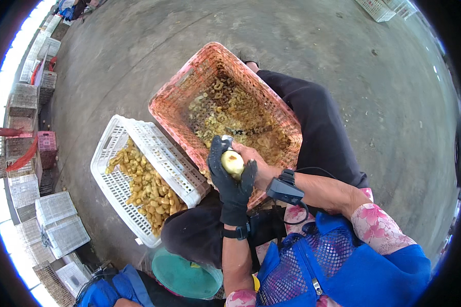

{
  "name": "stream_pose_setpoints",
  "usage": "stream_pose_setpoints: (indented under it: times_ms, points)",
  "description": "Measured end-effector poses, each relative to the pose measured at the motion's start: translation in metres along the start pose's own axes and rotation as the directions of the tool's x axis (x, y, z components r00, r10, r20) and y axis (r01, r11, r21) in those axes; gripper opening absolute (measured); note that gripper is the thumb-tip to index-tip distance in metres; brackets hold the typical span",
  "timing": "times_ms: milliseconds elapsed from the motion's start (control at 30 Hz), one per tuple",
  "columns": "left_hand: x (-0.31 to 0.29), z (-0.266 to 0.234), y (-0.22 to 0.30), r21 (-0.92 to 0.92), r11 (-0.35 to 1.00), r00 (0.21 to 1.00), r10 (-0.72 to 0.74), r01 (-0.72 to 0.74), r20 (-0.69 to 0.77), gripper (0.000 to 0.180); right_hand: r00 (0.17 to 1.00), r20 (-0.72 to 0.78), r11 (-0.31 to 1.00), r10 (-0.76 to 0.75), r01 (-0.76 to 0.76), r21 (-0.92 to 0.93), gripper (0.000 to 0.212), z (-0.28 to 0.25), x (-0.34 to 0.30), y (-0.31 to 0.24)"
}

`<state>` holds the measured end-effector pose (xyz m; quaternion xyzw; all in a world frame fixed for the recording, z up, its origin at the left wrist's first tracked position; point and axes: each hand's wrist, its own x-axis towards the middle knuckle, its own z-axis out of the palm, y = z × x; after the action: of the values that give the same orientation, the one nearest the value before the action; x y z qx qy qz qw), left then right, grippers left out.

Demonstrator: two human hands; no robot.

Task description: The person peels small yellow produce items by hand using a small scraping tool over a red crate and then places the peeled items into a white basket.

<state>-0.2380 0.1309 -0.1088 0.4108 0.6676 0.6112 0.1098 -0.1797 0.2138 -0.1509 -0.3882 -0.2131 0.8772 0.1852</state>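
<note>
So the left hand (229, 188), black-gloved, has its fingers curled around one pale, roundish piece (232, 163) that's mostly bare with a brown patch facing up. The right hand (257, 165) is tucked against its far side; can't tell how those fingers are closed or whether the whitish bit at their tips is a tool. Looks like this one's nearly cleaned, just that patch left. Beyond the fingers, the pink crate (175, 91) holds loads of scraps (223, 105), so plenty's done. Knobbly yellow pieces (151, 185) fill much of the white crate (170, 159) left of the fingers; finished or waiting, hard to say.
</note>
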Motion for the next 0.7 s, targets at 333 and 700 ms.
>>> stream_pose_setpoints:
  times_ms: [333,700]
  points:
    - [0.019,-0.042,-0.087,-0.753,0.542,0.674,-0.716,0.374,-0.180,0.057,0.927,-0.245,0.783,-0.282,0.076,-0.617,0.025,-0.093,0.215,-0.043]
    - [0.091,-0.127,-0.261,-0.969,-0.017,0.490,-0.861,0.245,0.139,0.081,0.910,0.021,0.039,-0.414,0.040,-0.998,0.036,-0.138,0.437,0.041]
